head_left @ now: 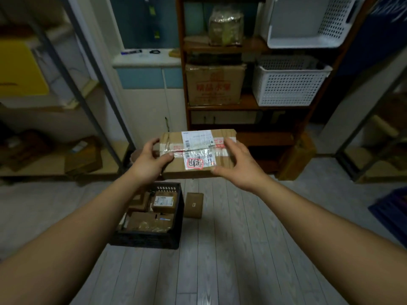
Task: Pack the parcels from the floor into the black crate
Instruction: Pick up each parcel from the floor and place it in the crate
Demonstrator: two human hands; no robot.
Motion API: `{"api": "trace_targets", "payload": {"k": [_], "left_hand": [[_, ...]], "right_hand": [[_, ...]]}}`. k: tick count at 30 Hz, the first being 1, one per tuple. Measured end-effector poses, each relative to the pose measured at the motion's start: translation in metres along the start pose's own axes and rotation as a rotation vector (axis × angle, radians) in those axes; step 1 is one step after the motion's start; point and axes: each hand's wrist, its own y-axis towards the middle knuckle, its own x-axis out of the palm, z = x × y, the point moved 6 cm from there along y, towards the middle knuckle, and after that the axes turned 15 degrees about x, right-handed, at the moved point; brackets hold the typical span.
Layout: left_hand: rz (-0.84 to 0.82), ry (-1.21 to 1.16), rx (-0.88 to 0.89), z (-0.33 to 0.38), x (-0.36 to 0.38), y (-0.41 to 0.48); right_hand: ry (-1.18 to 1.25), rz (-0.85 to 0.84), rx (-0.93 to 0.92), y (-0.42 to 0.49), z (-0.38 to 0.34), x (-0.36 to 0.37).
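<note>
Underfoot, floor: pale planks, bearing the crate and one loose parcel; much of the near part hidden behind the forearms.
Wooden shelf unit: stands at the far side of the room, loaded with a printed cardboard box and white baskets; judged to play no part in the packing.
Black crate: sits on the floor below the hands and a little left, partly behind the left forearm; already holds several brown parcels packed close together, so most of the job looks done. Little free room visible, so the next carton probably has to lie on top of them.
Held parcel: flat brown carton with white labels and clear tape, carried roughly level in the air in front of the shelf unit, above and beyond the crate; touches nothing but the two hands and is not yet in the crate.
Left hand: grasps the carton's left end, thumb on top, fingers curled round the far edge.
Right hand: grasps the right end, fingers over the top, thumb at the near edge.
Small parcel: lies flat on the floor just beside the crate's right wall, untouched; judged the only one left in view to pack after the held carton.
</note>
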Motion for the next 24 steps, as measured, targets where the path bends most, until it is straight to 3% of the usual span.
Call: {"api": "trace_targets", "payload": {"k": [2, 8, 18, 24], "left_hand": [[-0.016, 0.016, 0.030, 0.014, -0.012, -0.007], [-0.132, 0.131, 0.113, 0.020, -0.073, -0.025], [-0.186, 0.154, 0.097, -0.054, -0.225, -0.039], [-0.204, 0.230, 0.043, -0.093, -0.257, -0.017]], "right_hand": [[-0.128, 0.011, -0.062, -0.007, -0.014, 0.006], [-0.165, 0.038, -0.097, -0.011, -0.058, 0.049], [-0.165, -0.037, -0.059, -0.013, -0.128, 0.208], [-0.162, -0.071, 0.010, -0.004, -0.130, 0.258]]}}
